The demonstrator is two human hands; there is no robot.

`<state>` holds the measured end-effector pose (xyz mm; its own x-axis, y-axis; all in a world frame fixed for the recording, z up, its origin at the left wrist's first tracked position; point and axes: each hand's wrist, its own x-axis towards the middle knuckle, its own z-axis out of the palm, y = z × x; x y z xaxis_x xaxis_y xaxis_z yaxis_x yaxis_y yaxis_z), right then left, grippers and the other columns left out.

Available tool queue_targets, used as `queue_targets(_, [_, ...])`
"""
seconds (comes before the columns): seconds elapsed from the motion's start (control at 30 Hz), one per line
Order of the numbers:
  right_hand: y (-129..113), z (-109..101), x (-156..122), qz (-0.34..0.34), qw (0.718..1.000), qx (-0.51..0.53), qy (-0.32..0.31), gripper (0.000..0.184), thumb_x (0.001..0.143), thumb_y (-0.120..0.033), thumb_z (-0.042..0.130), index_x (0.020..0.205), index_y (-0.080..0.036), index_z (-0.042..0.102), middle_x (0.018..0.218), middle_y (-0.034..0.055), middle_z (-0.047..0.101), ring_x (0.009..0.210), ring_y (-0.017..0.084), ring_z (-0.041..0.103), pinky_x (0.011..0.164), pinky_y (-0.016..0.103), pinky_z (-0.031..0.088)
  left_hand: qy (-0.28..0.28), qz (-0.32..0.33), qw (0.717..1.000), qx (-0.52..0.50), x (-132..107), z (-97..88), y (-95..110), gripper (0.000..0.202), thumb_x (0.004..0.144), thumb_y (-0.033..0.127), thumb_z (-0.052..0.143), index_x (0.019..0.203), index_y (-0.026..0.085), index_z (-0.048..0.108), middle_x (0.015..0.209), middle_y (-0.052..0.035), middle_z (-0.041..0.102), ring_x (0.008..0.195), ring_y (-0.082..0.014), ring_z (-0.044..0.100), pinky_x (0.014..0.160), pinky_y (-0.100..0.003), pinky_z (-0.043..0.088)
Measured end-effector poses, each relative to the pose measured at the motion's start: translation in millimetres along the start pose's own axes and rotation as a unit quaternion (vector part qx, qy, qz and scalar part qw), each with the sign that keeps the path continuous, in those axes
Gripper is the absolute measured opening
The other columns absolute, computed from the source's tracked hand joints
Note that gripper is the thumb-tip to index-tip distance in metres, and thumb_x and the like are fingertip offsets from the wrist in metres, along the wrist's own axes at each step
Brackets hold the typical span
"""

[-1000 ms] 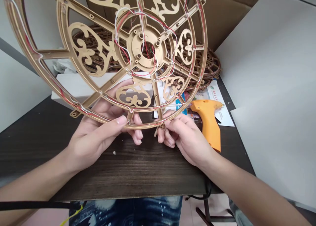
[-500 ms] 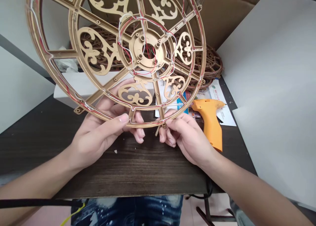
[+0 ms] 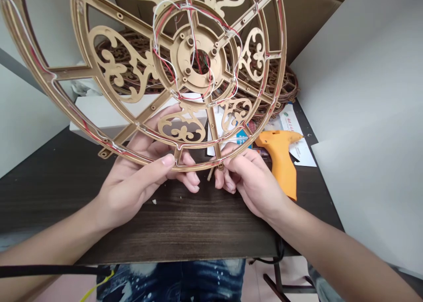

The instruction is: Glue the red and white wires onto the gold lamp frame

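Observation:
A large round gold lattice frame [image 3: 196, 85], with spokes and scroll ornaments, stands tilted up above the table, its top cut off by the view. Red and white wires run along its rings and around the hub. My left hand [image 3: 132, 183] grips the lower rim, thumb in front and fingers behind. Close by on the right, my right hand [image 3: 246, 174] pinches the same rim beside a small screw tab at the foot of a spoke. Some of the right fingers are curled underneath, partly hidden by the rim.
An orange glue gun [image 3: 279, 159] lies right of my right hand, near printed papers [image 3: 299, 139]. Behind the frame are a white box [image 3: 95, 110], a stack of similar frames [image 3: 282, 79] and cardboard [image 3: 317, 11]. White panels [image 3: 370, 117] rise at both sides.
The frame's upper part has tipped nearer to me and looks larger, its top now further out of view. Both hands keep their hold on the lower rim.

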<state>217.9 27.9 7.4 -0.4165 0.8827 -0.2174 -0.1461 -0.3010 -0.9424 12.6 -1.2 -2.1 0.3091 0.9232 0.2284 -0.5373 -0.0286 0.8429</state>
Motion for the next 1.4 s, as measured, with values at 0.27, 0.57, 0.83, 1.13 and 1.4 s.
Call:
queue_targets(0.27, [4, -2, 0, -0.004, 1.0, -0.009, 0.001, 0.014, 0.087, -0.022, 0.053, 0.073, -0.02, 0.057, 0.054, -0.0044, 0.064, 0.042, 0.007, 0.044, 0.043, 0.018, 0.034, 0.066, -0.032, 0.997, 0.006, 0, 3.4, 0, 0.046, 0.098, 0.011, 0.052, 0.141, 0.028, 0.057, 0.096, -0.0023, 0.076, 0.078, -0.0228, 0.076, 0.07, -0.038, 0.068])
queue_targets(0.57, [1, -6, -6, -0.031, 0.996, 0.076, -0.028, 0.022, 0.098, -0.038, 0.06, 0.1, -0.02, 0.074, 0.066, -0.0024, 0.066, 0.045, 0.004, 0.046, 0.044, 0.015, 0.04, 0.073, -0.036, 0.997, -0.003, 2, -11.3, 17, 0.029, 0.093, 0.017, 0.059, 0.12, 0.018, 0.068, 0.084, -0.005, 0.075, 0.059, -0.0232, 0.071, 0.046, -0.033, 0.062])
queue_targets(0.83, [-9, -11, -8, -0.053, 0.987, 0.136, -0.061, 0.024, 0.097, -0.041, 0.065, 0.09, -0.02, 0.075, 0.075, 0.0011, 0.07, 0.062, 0.011, 0.066, 0.047, 0.016, 0.052, -0.017, -0.07, 0.981, 0.182, -6, -20.5, 26, 0.037, 0.105, 0.046, 0.041, 0.108, 0.021, 0.067, 0.084, -0.006, 0.069, 0.061, -0.0187, 0.069, 0.036, -0.022, 0.049])
queue_targets(1.13, [-16, -10, -17, -0.084, 0.985, 0.126, -0.088, 0.024, 0.1, -0.04, 0.062, 0.092, -0.021, 0.074, 0.077, 0.0009, 0.071, 0.066, 0.01, 0.068, 0.052, 0.015, 0.051, -0.169, 0.362, 0.475, 0.784, -28, 24.5, 60, 0.022, 0.093, 0.012, 0.059, 0.094, 0.023, 0.078, 0.093, -0.0024, 0.077, 0.088, -0.0207, 0.069, 0.079, -0.037, 0.055])
queue_targets(1.4, [-12, -15, -11, -0.064, 0.989, 0.116, -0.066, 0.026, 0.1, -0.041, 0.061, 0.089, -0.02, 0.072, 0.071, -0.0014, 0.069, 0.06, 0.008, 0.065, 0.053, 0.015, 0.05, -0.184, 0.458, 0.428, 0.757, 28, 11.1, 42, 0.018, 0.093, 0.013, 0.063, 0.091, 0.024, 0.078, 0.089, -0.001, 0.078, 0.083, -0.0194, 0.068, 0.077, -0.035, 0.057])
